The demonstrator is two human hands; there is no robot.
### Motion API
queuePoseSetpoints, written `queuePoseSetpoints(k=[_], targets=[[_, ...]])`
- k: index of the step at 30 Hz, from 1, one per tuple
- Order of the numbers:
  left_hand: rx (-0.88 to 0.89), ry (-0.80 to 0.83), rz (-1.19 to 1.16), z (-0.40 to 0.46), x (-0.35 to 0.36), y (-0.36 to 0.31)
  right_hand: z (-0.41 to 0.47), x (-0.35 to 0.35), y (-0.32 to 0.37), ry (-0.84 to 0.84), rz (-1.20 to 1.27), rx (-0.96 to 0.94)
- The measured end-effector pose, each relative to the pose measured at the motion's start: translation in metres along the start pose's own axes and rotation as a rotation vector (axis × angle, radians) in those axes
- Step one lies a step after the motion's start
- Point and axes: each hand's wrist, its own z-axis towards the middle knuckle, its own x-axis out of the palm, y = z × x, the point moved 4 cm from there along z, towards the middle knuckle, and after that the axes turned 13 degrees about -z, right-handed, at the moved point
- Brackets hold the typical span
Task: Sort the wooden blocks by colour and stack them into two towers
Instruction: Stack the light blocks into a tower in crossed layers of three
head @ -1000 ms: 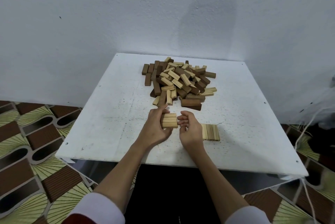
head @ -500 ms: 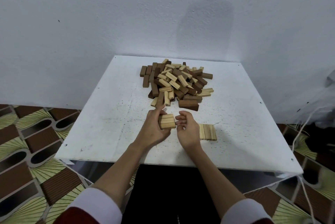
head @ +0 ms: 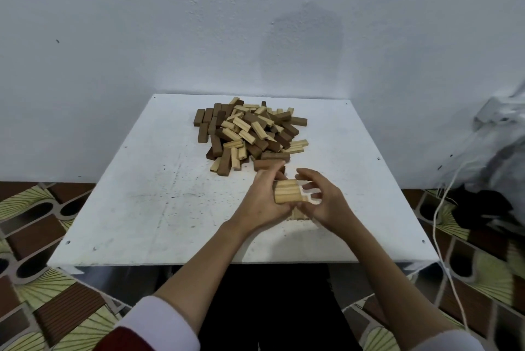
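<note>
Left hand grips a bundle of light blocks — a few pale wooden pieces pressed side by side, thumb on top, fingers curled underneath. It is held just above the table, probably so the set goes down as one layer. Right hand sits just beside the bundle with fingers spread and loosely curved, holding nothing; fingertips near the bundle's right end, likely to square the ends or steady it. Whether they touch the wood, I cannot tell.

Under the hands a flat row of light blocks lies on the table, mostly hidden by both palms — looks like the base layer of the light tower. The bundle hovers right over it, so the step in hand is probably laying the next layer there.

The mixed pile of dark and light blocks sits at the far middle of the table, unsorted, apart from the hands. No dark tower visible yet. Task is early.

White wall behind, patterned floor tiles around, white cable at right.
</note>
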Motion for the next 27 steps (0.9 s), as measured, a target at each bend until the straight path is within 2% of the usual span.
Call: queuePoseSetpoints(k=[8, 16, 27], targets=[[-0.056, 0.071, -0.041, -0.001, 0.033, -0.001, -0.012, -0.007, -0.029, 0.059, -0.023, 0.092], [-0.069, 0.114, -0.066, -0.007, 0.032, 0.008, -0.016, -0.001, -0.037, 0.092, 0.033, 0.114], [-0.105, 0.085, -0.067, -0.010, 0.022, 0.020, -0.020, 0.001, -0.039, 0.121, 0.100, 0.157]])
